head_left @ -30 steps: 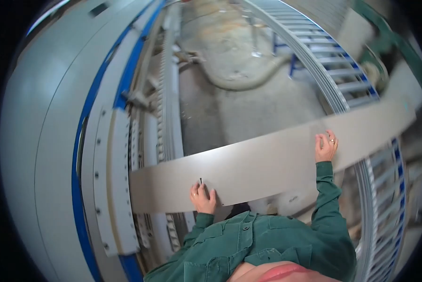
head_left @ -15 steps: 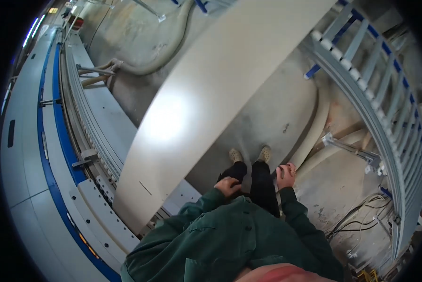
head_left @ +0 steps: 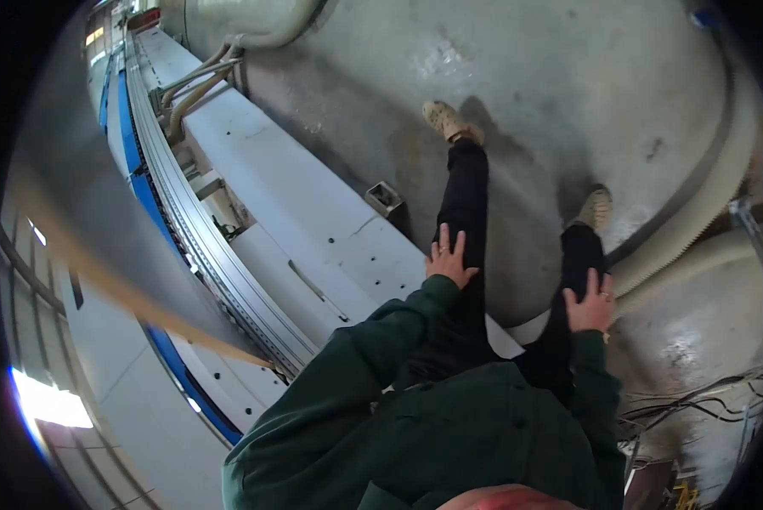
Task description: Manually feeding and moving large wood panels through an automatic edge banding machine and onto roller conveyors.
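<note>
My left hand [head_left: 452, 257] is empty, with its fingers spread in front of my left thigh. Level with my right thigh, my right hand [head_left: 591, 304] also holds nothing and its fingers are apart. A ring shows on each hand. To my left, a long glossy grey panel [head_left: 114, 200] with a tan edge stands tilted along the machine [head_left: 114, 361], apart from both hands. Its lower end comes down near a metal rail [head_left: 220, 285]. How the panel is supported cannot be made out.
A long white machine bed [head_left: 313, 225] with bolt holes runs beside my left leg. A square metal tube end [head_left: 385, 199] juts out from it. Thick ribbed hoses [head_left: 679, 246] and dark cables [head_left: 696, 406] lie on the concrete floor [head_left: 526, 102] to the right.
The panel has swung from across the view to the far left and now shows its narrow edge. My view has turned left, my legs are in a wider stride, and my fingers have spread.
</note>
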The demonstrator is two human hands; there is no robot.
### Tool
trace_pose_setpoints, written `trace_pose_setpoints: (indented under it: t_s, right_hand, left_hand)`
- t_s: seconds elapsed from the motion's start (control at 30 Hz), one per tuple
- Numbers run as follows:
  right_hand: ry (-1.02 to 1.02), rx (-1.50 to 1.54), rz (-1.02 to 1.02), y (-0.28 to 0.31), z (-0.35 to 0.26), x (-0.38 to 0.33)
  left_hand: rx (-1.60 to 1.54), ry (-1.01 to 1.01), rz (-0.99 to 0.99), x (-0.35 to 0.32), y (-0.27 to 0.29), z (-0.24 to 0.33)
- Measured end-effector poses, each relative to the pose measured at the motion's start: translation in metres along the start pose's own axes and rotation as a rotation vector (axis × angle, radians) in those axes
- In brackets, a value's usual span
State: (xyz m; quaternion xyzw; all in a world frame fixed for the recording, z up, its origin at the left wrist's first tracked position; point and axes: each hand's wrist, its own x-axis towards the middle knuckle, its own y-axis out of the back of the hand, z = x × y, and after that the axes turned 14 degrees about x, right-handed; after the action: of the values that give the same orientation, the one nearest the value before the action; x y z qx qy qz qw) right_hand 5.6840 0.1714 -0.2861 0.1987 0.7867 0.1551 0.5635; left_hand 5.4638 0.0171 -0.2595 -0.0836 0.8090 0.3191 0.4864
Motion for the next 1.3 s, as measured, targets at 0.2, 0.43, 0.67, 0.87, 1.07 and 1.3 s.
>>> trace_pose_setpoints:
  t_s: [0.2, 0.43, 0.67, 0.87, 1.07, 1.3]
  right_hand:
    - [0.052, 0.003, 0.107, -0.003, -0.043, 0.043]
    - [-0.028, -0.149, 0.117, -0.023, -0.164, 0.113]
    - [-0.157, -0.442, -0.012, -0.056, -0.351, 0.169]
    - [0.463, -0.193, -0.052, -0.057, -0.693, 0.195]
    - [0.8, -0.15, 0.007, -0.136, -0.894, 0.29]
    - [0.618, -0.445, -0.061, -0.178, -1.137, 0.424]
  left_hand:
    - [-0.064, -0.057, 0.184, 0.069, 0.002, -0.039]
    - [-0.242, -0.076, 0.34, 0.141, 0.095, -0.134]
    - [-0.599, -0.132, 0.063, 0.242, 0.146, -0.267]
    - [-0.732, -0.057, 0.043, 0.33, 0.152, -0.354]
    - [-0.787, -0.658, 0.076, 0.418, 0.105, -0.472]
    - [-1.253, 0.211, 0.025, 0.478, 0.301, -0.795]
